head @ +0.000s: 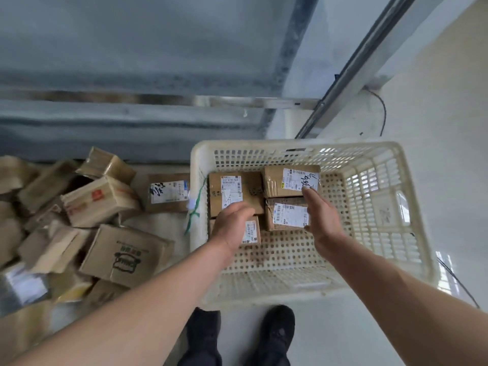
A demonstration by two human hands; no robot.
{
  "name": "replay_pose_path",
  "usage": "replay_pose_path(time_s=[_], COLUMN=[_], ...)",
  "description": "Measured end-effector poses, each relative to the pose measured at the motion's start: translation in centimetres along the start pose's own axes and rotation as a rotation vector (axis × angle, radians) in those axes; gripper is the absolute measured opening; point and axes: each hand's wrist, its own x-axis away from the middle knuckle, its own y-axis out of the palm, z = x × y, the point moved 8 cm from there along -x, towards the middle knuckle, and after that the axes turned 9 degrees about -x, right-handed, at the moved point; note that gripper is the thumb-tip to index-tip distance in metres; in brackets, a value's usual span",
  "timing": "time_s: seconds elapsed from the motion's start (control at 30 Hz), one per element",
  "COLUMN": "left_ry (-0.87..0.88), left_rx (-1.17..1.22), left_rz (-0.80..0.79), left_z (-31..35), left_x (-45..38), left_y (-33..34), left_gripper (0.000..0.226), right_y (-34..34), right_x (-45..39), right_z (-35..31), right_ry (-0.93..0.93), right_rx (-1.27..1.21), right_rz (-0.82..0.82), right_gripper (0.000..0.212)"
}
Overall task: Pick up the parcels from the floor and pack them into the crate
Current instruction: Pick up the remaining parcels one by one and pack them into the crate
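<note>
— Parcels, small brown taped cardboard boxes with white labels: four already sit in the cream perforated plastic crate [412, 207], packed against its far left corner. The rest are heaped on the floor to the left of the crate [100, 202].

— What are the hands doing?

— Both are down inside the crate. The left hand [232, 223] lies loosely curled over the near-left labelled parcel [250, 232]; I can't tell whether it grips or only rests there. The right hand [319, 217] is open and flat, fingers [307, 192] along the right edge of the near-right parcel [289, 213], reaching to the far-right one [290, 180]. It holds nothing.

— How would those boxes handle?

— Light and stiff, I'd guess, though some in the heap look dented and soft at the corners. The tape looks slick, so take them across two opposite sides, not by the flaps.

— Room left?

— Plenty, I'd say. The crate's right half and near strip are bare mesh. The tall rim is what a box might catch on coming over from the heap. One flat labelled box [169, 192] lies just beside the crate's left wall, an easy next pick.
</note>
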Motion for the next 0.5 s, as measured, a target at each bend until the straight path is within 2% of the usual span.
replay_pose_path(time_s=[0.1,0.13,0.2,0.27,0.33,0.4,0.47,0.5], left_ry=[0.031,0.038,0.063,0.073,0.080,0.074,0.086,0.093], left_rx=[0.032,0.046,0.061,0.095,0.143,0.218,0.259,0.272], left_rz=[0.047,0.057,0.079,0.108,0.156,0.204,0.262,0.290], left_z=[2.5,3.1,4.0,4.4,3.9,2.8,1.7,1.0], left_x=[4.1,5.3,7.7,9.7,11.1,12.4,13.9,14.7], left_y=[-3.7,-5.0,-7.3,-9.6,-12.1,-14.8,-17.8,-19.4], left_gripper=[0.059,0.062,0.057,0.047,0.016,0.014,0.014,0.014], right_y=[2.4,3.4,5.3,7.2,9.0,10.7,12.8,13.9], right_x=[4.7,6.1,8.4,10.4,11.9,13.6,15.3,16.0], right_z=[-3.2,-4.2,-5.8,-7.3,-8.3,-9.1,-9.3,-9.2], right_ry=[-0.031,-0.041,-0.050,-0.060,-0.094,-0.132,-0.157,-0.164], right_rx=[-0.048,-0.048,-0.039,-0.029,0.002,0.049,0.079,0.078], right_rz=[-0.027,-0.041,-0.079,-0.122,-0.173,-0.199,-0.233,-0.253], right_gripper=[0.078,0.082,0.080,0.049,0.025,0.036,0.064,0.071])
